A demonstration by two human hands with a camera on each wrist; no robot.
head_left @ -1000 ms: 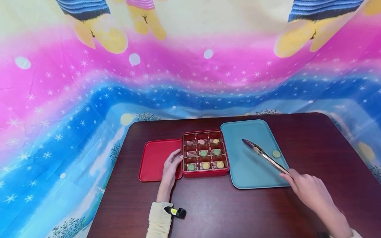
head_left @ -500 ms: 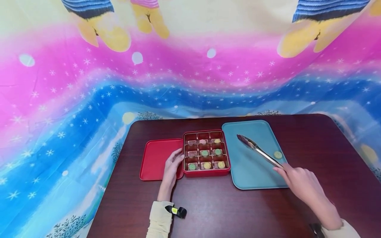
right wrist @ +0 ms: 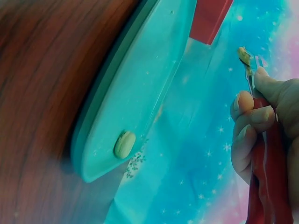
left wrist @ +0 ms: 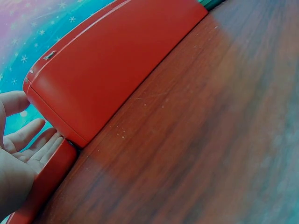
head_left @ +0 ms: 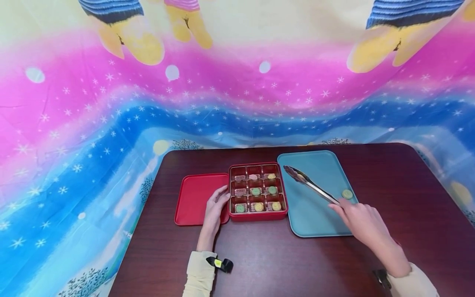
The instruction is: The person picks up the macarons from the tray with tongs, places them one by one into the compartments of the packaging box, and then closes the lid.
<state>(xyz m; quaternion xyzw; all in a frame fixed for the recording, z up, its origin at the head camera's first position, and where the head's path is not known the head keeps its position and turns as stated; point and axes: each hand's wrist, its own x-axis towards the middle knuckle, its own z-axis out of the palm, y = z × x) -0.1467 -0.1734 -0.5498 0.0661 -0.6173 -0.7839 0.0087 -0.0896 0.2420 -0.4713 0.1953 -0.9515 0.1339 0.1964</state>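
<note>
My right hand [head_left: 365, 220] grips a pair of tongs [head_left: 315, 187] by its red handle, seen in the right wrist view. A small yellow-green piece [right wrist: 243, 56] shows at the far tips. In the head view the tips lie over the teal tray's left side, close to the red box [head_left: 258, 216]. Macarons in pink, yellow and green sit in its compartments; the back-left and middle-left ones hold none. My left hand [head_left: 215, 208] touches the box's left side, fingers loosely bent, over the edge of the red lid [head_left: 198, 198]. A pale green macaron [head_left: 346, 194] lies on the tray.
The teal tray [head_left: 315, 222] stands right against the box on a dark wooden table [head_left: 267, 264]. The lid lies flat at the box's left. A printed cloth backdrop [head_left: 237, 90] hangs close behind the table's back edge.
My right hand has carried the tongs left across the tray, bringing their tips nearer the box. My left hand stays at the box's side.
</note>
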